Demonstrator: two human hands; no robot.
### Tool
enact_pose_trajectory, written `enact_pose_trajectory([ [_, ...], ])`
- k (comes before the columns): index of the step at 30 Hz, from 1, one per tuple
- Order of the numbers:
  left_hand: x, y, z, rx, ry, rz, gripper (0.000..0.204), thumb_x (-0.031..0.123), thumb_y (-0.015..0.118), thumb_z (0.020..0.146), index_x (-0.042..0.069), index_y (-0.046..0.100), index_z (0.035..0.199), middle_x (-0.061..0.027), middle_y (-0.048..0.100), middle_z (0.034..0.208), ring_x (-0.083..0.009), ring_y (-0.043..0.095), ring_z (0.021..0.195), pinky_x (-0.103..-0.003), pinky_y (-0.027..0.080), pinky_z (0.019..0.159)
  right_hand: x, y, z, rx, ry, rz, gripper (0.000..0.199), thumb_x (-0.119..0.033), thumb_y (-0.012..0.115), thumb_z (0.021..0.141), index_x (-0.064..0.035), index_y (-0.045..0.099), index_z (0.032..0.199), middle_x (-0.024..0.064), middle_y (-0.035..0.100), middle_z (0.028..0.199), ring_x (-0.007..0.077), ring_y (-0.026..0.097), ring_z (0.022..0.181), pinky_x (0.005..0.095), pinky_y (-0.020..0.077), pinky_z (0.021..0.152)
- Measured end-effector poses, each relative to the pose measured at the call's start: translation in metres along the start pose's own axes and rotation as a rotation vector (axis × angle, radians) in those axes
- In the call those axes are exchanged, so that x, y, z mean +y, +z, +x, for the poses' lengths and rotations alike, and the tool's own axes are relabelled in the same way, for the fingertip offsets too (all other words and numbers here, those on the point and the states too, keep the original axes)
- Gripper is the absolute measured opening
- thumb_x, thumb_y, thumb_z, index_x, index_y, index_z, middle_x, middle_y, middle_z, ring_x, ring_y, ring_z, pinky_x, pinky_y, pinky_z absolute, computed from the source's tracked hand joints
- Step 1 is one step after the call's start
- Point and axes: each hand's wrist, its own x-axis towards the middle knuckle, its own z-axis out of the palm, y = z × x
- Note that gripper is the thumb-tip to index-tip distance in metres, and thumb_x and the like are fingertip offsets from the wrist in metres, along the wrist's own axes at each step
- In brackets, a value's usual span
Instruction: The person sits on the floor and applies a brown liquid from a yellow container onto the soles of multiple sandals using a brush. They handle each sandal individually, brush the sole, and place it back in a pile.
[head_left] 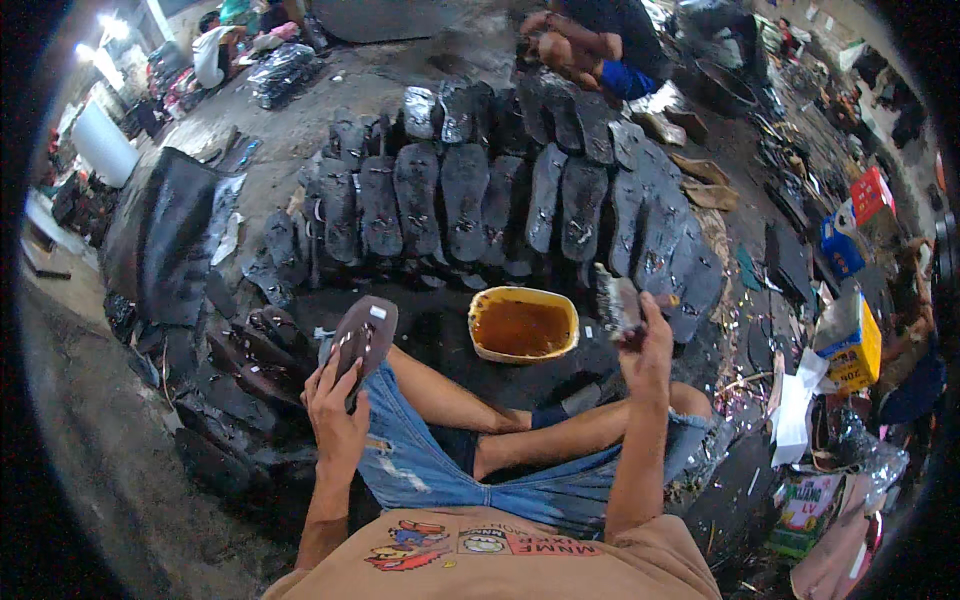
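Seated cross-legged on the floor, the person holds a dark sandal sole in the left hand, fingers wrapped around its lower end, sole tilted up over the left knee. The right hand has its fingers closed on a brush, raised just right of the yellow bowl of amber glue. Judged step: coating soles — brush loaded or loading. The next move calls for bringing brush and sole together. Rows of dark soles lie beyond the bowl.

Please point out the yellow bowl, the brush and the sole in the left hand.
yellow bowl (483,343): head view, left rim.
brush (619,303): head view, bristle end.
sole (367,332): head view, middle of upper face.
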Motion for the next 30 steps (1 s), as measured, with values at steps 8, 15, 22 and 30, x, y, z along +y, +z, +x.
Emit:
enact_pose_trajectory([
  [8,0.082,0.033,0.028,-0.427,-0.564,-2.206,0.042,0.029,0.056,0.097,0.005,0.055,0.131,-0.0154,0.068,0.116,-0.0256,0.067,0.106,-0.039,0.054,0.094,-0.011,0.09,-0.041,-0.329,-0.495,-0.515,0.023,-0.013,0.077,0.085,-0.0007,0.068,0.102,0.0056,0.073,0.092,0.0104,0.067,0.081,0.0261,0.0531,0.072],
  [15,0.09,0.045,0.021,-0.622,-0.833,-2.126,0.044,0.035,0.054,0.096,-0.001,0.059,0.12,-0.0183,0.071,0.106,-0.028,0.073,0.081,-0.038,0.064,0.069,0.016,0.143,-0.038,-0.381,-1.161,-0.831,0.024,-0.01,0.088,0.07,-0.0079,0.074,0.09,0.0051,0.072,0.091,0.0227,0.066,0.085,0.0336,0.049,0.074],
  [22,0.073,0.057,0.027,-0.65,-0.683,-2.299,0.047,0.038,0.049,0.096,0.001,0.059,0.123,-0.0182,0.068,0.114,-0.0272,0.07,0.09,-0.042,0.061,0.078,0.065,0.084,-0.094,-0.459,-1.007,-0.947,0.025,-0.015,0.084,0.072,-0.0105,0.073,0.094,0.0065,0.071,0.081,0.0237,0.068,0.074,0.0351,0.0524,0.07],
  [30,0.065,0.052,0.011,-0.921,-0.591,-2.162,0.056,0.039,0.05,0.093,-0.005,0.056,0.126,-0.0225,0.068,0.111,-0.0285,0.072,0.092,-0.037,0.062,0.074,-0.008,0.109,-0.072,-0.504,-1.071,-0.927,0.026,-0.015,0.085,0.079,0.0015,0.07,0.093,0.0097,0.074,0.083,0.0113,0.067,0.073,0.0283,0.0537,0.068],
])
